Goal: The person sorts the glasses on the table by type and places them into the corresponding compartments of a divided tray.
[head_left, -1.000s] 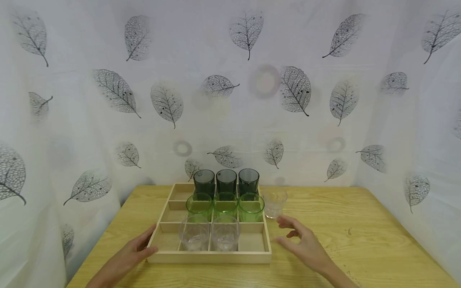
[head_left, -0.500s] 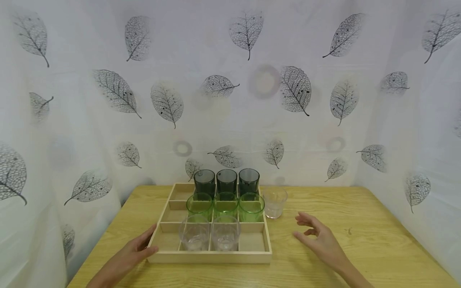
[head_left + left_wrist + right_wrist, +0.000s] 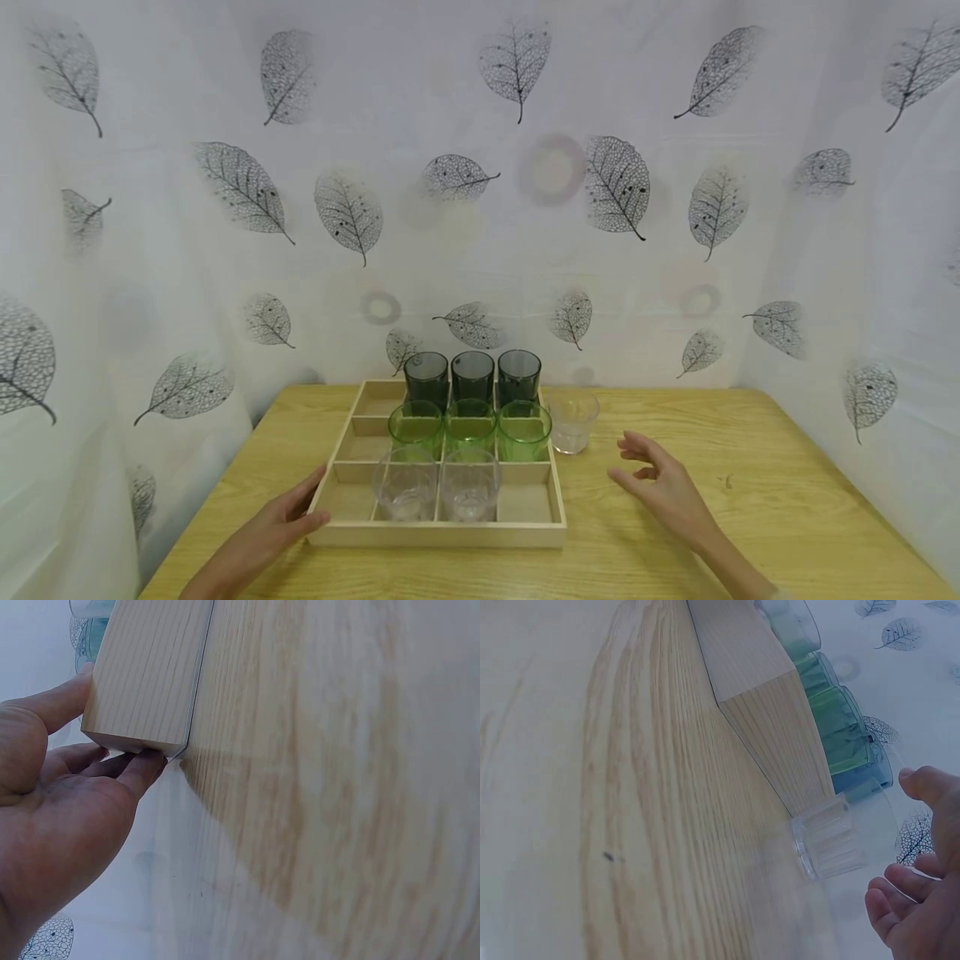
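A shallow wooden tray divided into compartments stands on the table. My left hand holds its front left corner, the thumb over the rim and the fingers against the left side. Three dark grey glasses stand in the tray's back row, three green glasses in the middle row and two clear glasses in the front row. One more clear glass stands upright on the table just right of the tray. My right hand hovers apart from that glass, fingers loosely bent, holding nothing.
The wood-grain table carries a small dark mark right of the right hand. A white curtain with grey leaf prints hangs behind the table and along both sides.
My right hand has drawn back to the right, away from the tray and the loose clear glass, then risen slightly. My left hand, the tray and the glasses have stayed put.
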`<state>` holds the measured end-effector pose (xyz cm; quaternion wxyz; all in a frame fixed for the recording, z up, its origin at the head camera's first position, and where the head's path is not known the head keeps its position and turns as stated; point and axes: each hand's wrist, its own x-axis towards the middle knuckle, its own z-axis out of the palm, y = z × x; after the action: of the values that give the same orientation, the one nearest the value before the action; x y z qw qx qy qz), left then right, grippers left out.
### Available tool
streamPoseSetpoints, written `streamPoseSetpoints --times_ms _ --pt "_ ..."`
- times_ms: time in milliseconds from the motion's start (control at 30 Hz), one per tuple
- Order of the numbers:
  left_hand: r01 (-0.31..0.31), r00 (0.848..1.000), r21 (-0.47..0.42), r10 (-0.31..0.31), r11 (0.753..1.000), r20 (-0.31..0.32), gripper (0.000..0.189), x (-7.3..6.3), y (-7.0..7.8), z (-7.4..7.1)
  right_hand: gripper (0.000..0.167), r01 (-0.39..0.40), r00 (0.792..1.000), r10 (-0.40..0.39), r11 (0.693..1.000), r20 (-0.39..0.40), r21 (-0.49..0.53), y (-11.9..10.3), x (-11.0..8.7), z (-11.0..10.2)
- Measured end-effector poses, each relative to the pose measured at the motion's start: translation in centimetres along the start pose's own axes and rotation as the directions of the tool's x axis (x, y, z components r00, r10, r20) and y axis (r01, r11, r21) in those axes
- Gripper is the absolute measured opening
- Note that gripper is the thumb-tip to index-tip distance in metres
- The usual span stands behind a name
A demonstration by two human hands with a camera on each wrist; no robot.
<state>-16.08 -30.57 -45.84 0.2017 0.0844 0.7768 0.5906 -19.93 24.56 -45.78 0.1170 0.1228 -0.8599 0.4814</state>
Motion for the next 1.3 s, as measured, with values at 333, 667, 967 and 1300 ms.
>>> streamPoseSetpoints --times_ms 333,667,967,1300 --pt "0.008 1.0 -0.003 -0.008 1.0 0.001 0.083 0.1 0.0 -0.1 0.071 -0.021 1.0 0.02 0.999 0.01 0.032 -0.1 1.6 0.6" --pt "0.012 1.0 0.01 -0.012 1.0 -0.012 0.085 0.0 0.0 0.0 0.073 -0.016 1.0 0.016 1.0 -0.008 -0.019 0.4 3.8 1.6" --pt "0.039 0.999 0.035 -0.039 0.999 -0.015 0.083 0.0 0.0 0.0 0.079 -0.064 0.998 0.064 0.998 0.0 -0.023 0.2 5.5 2.3" --pt "0.027 1.0 0.016 -0.027 0.999 -0.016 0.085 -0.1 0.1 0.1 0.089 -0.102 0.994 0.1 0.994 0.041 0.047 0.6 7.5 3.5"
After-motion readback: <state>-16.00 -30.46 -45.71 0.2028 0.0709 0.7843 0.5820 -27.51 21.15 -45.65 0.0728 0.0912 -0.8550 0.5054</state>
